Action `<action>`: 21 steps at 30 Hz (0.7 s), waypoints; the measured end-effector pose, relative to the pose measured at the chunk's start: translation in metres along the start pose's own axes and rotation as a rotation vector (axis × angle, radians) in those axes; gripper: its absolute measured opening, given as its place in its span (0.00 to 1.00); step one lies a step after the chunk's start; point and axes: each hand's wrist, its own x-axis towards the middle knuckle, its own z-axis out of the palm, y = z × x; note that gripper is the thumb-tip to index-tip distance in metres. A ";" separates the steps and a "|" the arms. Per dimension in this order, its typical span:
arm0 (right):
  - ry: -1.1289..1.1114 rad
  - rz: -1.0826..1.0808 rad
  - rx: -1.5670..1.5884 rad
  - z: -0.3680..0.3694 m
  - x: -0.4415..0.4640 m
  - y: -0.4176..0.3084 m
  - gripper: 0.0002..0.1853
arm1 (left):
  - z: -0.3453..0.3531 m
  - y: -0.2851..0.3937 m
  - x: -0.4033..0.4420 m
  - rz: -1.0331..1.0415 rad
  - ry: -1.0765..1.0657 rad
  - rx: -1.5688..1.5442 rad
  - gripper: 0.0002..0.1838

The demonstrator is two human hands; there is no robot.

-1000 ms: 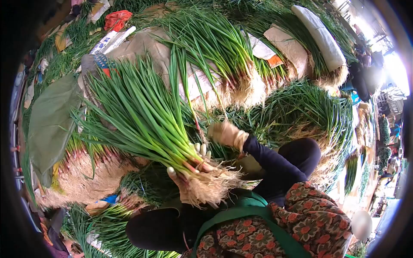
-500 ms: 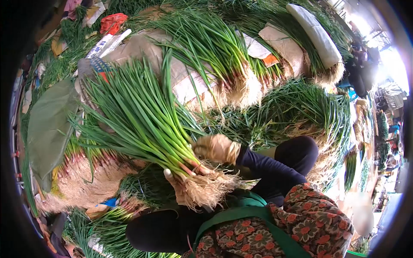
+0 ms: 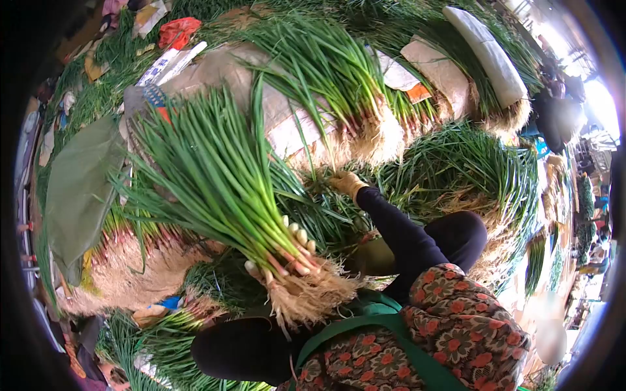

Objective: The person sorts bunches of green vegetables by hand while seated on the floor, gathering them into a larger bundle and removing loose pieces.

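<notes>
Just above its roots [image 3: 306, 296], the leafy bundle [image 3: 218, 173] lies within the left grip [image 3: 300, 236].

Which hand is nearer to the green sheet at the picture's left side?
Left. The left hand grips the leafy bunch, to the right of the green sheet; the right hand is farther right, beyond the bunch.

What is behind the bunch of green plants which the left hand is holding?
Behind the bunch is the left hand: fingers show beside the stems; the palm is covered. Part of a grey-brown sheet shows past the leaves, which hide the rest.
</notes>
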 end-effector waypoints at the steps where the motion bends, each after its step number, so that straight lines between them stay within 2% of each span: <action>1: -0.075 -0.002 0.025 0.003 0.005 0.005 0.22 | 0.003 -0.004 -0.004 0.039 0.100 -0.003 0.54; 3: 0.032 -0.109 0.148 -0.016 -0.028 -0.026 0.16 | 0.025 -0.009 -0.005 0.076 0.224 0.004 0.50; 4: 0.080 -0.167 0.204 -0.027 -0.046 -0.046 0.13 | 0.024 -0.008 -0.006 0.080 0.179 -0.001 0.49; 5: -0.055 -0.295 0.497 -0.056 -0.070 -0.068 0.12 | 0.021 -0.009 -0.005 0.080 0.128 -0.011 0.47; 6: -0.001 -0.389 0.666 -0.083 -0.099 -0.091 0.11 | 0.018 -0.007 -0.005 0.058 0.091 -0.025 0.46; 7: 0.294 -0.583 0.385 -0.105 -0.107 -0.092 0.12 | 0.016 -0.005 -0.005 0.030 0.045 -0.048 0.45; 8: 0.376 -0.360 0.287 -0.136 -0.154 -0.124 0.11 | 0.028 -0.011 -0.003 0.066 0.081 -0.089 0.43; 11: 0.704 -0.412 0.409 -0.208 -0.212 -0.096 0.11 | 0.025 -0.015 -0.007 0.093 0.035 -0.074 0.40; 13: 0.934 -0.376 0.227 -0.240 -0.262 -0.070 0.11 | 0.028 -0.013 -0.013 0.109 0.044 -0.058 0.39; 14: 1.057 -0.458 0.148 -0.264 -0.275 -0.031 0.11 | -0.001 -0.005 -0.016 0.036 -0.129 -0.004 0.38; 15: 1.086 -0.413 0.285 -0.286 -0.294 0.004 0.12 | -0.018 -0.004 -0.018 0.037 -0.253 -0.009 0.37; 17: 1.258 -0.300 0.315 -0.297 -0.344 0.046 0.11 | -0.002 -0.010 -0.018 0.068 -0.191 -0.056 0.37; 19: 1.220 0.058 0.227 -0.323 -0.392 0.120 0.13 | 0.007 -0.009 -0.020 0.039 -0.207 -0.025 0.38; 20: 1.291 0.219 -0.488 -0.312 -0.408 0.122 0.17 | 0.031 -0.017 -0.019 0.062 -0.044 0.046 0.35; 21: 1.134 0.578 -0.623 -0.298 -0.440 0.123 0.18 | 0.045 -0.025 -0.022 0.037 0.064 0.074 0.35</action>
